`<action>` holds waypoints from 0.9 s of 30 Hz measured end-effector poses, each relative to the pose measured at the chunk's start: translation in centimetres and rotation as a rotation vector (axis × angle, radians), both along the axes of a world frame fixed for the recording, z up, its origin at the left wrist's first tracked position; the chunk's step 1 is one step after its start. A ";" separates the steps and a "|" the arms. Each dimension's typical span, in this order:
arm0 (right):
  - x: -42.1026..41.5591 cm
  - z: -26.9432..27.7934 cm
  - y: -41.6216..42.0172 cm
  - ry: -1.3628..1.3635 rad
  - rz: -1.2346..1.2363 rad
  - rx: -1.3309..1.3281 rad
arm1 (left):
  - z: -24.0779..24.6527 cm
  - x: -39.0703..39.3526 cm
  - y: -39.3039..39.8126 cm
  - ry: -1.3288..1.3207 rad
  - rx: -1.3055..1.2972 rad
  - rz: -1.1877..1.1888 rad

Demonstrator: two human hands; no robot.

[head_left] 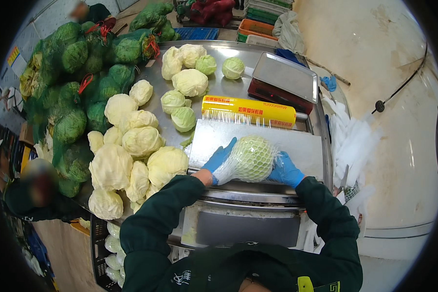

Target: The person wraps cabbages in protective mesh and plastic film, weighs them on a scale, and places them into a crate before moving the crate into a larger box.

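A pale green cabbage in a white foam net (pixel 253 158) is held between my two blue-gloved hands, over the front part of a metal wrapping plate (pixel 295 146). At its left side, my left hand (pixel 219 160) grips the bunched end of the net, thumb and fingers against the cabbage. My right hand (pixel 286 169) presses on the opposite side, its fingertips partly hidden behind the net. Just beyond the plate lies a yellow roll of cling film (pixel 248 109), with film hanging off its near side. Peeled cabbages (pixel 111 166) are heaped to the left.
A scale (pixel 286 76) stands at the table's back right. Green mesh sacks of cabbages (pixel 69 126) are piled along the left edge. A black crate (pixel 96 252) of wrapped cabbages sits low on the left, near a co-worker (pixel 40 197). White foam nets (pixel 352 137) hang at the right.
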State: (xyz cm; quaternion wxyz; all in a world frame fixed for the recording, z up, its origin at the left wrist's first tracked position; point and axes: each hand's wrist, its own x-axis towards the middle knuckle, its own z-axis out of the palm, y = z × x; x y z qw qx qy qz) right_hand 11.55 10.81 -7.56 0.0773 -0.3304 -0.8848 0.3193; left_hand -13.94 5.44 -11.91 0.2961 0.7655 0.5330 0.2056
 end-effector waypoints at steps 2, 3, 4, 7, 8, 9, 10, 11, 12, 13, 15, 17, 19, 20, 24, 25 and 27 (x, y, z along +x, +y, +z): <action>0.1 0.4 -1.0 0.141 -0.016 -0.150 | -0.4 0.2 -1.0 -0.689 -0.413 0.089; 0.3 0.7 -2.0 0.205 -0.032 -0.211 | 0.8 0.5 -1.8 -1.031 -0.625 0.134; 0.5 1.2 -3.1 0.267 -0.048 -0.272 | 2.1 0.8 -3.0 -1.375 -0.839 0.182; 0.5 4.7 -6.7 0.240 0.058 -0.222 | 6.4 1.1 -8.7 -1.485 -0.874 0.126; 1.2 4.9 -8.1 0.289 0.070 -0.354 | 4.0 0.8 -9.9 -2.056 -1.108 -0.360; 1.7 5.7 -9.9 0.295 0.077 -0.404 | 5.5 0.7 -12.6 -1.251 -0.729 -0.020; 2.0 6.5 -11.7 0.303 0.101 -0.454 | 5.0 0.4 -14.8 -1.135 -0.719 -0.045; 2.4 6.7 -13.3 0.310 0.125 -0.504 | 4.6 0.5 -17.1 -1.091 -0.762 -0.050; 3.2 6.3 -14.6 0.099 0.181 -0.446 | 4.1 0.7 -19.2 -1.049 -0.801 -0.065; 3.2 7.7 -16.4 0.134 0.149 -0.576 | 3.5 1.0 -20.9 -1.411 -0.940 -0.072; 3.3 5.7 -19.2 0.087 0.185 -0.606 | 2.8 2.1 -25.0 -2.177 -1.339 -0.070; 2.1 5.7 -19.6 0.117 0.170 -0.614 | 2.7 2.1 -25.3 -2.027 -1.270 -0.075; 1.2 2.8 -18.8 0.266 0.123 -0.846 | 3.8 2.2 -23.2 -1.668 -1.134 -0.055; 1.0 0.2 -17.9 0.268 0.132 -0.875 | 4.1 2.4 -22.0 -1.538 -1.080 -0.054; 1.1 0.4 -17.6 -0.028 0.141 -1.064 | 4.6 2.4 -22.1 -1.449 -1.032 -0.011; 1.3 0.6 -18.2 -0.161 0.104 -1.210 | 4.5 2.2 -23.5 -1.444 -1.050 0.003; 2.5 -0.3 -22.3 -0.076 0.089 -1.335 | 4.6 1.7 -27.1 -1.440 -1.119 0.055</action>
